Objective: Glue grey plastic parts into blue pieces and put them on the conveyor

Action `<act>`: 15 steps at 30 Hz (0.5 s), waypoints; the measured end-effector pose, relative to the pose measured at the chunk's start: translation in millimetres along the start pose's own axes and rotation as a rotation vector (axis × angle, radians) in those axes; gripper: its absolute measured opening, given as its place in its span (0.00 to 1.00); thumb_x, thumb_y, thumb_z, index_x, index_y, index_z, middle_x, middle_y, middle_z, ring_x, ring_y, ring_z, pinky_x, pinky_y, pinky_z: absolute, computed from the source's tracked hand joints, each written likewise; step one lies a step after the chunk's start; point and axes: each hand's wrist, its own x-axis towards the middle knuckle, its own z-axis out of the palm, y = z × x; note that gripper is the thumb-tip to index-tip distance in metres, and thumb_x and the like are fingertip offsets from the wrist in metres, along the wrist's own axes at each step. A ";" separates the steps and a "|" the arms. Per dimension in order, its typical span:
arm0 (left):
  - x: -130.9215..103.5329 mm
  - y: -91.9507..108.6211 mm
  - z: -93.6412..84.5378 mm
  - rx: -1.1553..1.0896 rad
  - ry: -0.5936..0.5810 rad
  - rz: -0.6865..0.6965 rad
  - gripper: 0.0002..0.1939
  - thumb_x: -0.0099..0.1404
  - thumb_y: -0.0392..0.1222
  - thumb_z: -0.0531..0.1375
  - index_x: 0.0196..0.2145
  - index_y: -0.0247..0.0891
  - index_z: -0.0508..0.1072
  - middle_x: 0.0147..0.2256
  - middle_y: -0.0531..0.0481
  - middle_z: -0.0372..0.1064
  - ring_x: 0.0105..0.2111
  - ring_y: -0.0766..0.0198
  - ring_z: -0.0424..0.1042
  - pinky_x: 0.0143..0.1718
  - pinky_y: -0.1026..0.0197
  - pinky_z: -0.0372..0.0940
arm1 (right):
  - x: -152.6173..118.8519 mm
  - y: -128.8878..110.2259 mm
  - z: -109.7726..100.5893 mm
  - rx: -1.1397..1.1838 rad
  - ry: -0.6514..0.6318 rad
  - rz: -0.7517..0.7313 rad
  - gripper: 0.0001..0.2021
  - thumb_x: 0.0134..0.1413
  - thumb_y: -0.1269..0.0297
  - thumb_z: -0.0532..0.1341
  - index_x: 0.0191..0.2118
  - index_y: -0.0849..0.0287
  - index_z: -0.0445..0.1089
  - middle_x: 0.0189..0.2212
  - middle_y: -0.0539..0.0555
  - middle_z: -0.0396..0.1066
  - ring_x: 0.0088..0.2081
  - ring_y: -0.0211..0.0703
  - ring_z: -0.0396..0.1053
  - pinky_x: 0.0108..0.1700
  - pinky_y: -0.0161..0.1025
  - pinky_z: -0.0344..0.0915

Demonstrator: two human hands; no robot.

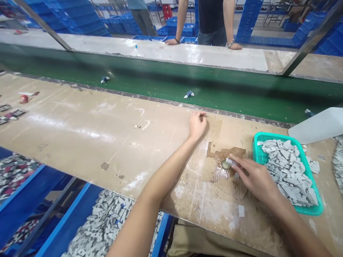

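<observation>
My left hand [197, 125] lies on the tan worktable [80, 132] near its far edge, fingers loosely curled, holding nothing that I can see. My right hand [253, 176] pinches a small grey plastic piece [230, 161] and presses its end against a small round pad [225, 165] on a patch of wet, worn cardboard [227, 178]. Just right of that hand sits a green basket [261, 137] heaped with several grey plastic pieces [289, 171].
A green conveyor belt [160, 82] runs past the table's far edge with small assembled parts [189, 94] on it. Another person stands across it, hands [235, 45] on the far ledge. A white container [318, 125] lies at right. Blue bins [80, 221] of pieces sit below the table.
</observation>
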 end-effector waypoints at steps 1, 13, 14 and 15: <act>-0.1 0.1 0.1 -0.001 -0.001 0.002 0.12 0.61 0.27 0.55 0.38 0.35 0.75 0.42 0.42 0.76 0.48 0.56 0.73 0.56 0.53 0.64 | -0.1 -0.6 0.1 -0.014 0.005 0.000 0.14 0.68 0.64 0.55 0.50 0.61 0.76 0.38 0.56 0.82 0.35 0.44 0.80 0.36 0.38 0.76; 1.7 -4.7 3.4 -0.013 0.000 0.037 0.12 0.61 0.26 0.54 0.37 0.36 0.74 0.42 0.43 0.76 0.47 0.57 0.72 0.55 0.54 0.64 | 4.9 -9.2 -1.9 -0.095 -0.020 -0.245 0.10 0.66 0.71 0.58 0.38 0.65 0.77 0.30 0.55 0.80 0.29 0.39 0.77 0.35 0.36 0.73; 1.9 -4.9 3.7 -0.016 -0.001 0.036 0.12 0.61 0.26 0.54 0.36 0.37 0.74 0.42 0.43 0.76 0.47 0.57 0.72 0.55 0.54 0.64 | 4.8 -9.3 -2.2 -0.110 -0.027 -0.254 0.10 0.66 0.71 0.58 0.38 0.66 0.77 0.30 0.55 0.80 0.29 0.39 0.76 0.35 0.36 0.72; 2.1 -5.1 4.0 -0.020 -0.001 0.035 0.12 0.61 0.26 0.54 0.36 0.37 0.74 0.42 0.43 0.76 0.47 0.57 0.72 0.54 0.54 0.64 | 4.6 -9.3 -2.6 -0.122 -0.036 -0.261 0.10 0.66 0.71 0.58 0.39 0.66 0.78 0.30 0.56 0.79 0.29 0.39 0.76 0.35 0.36 0.72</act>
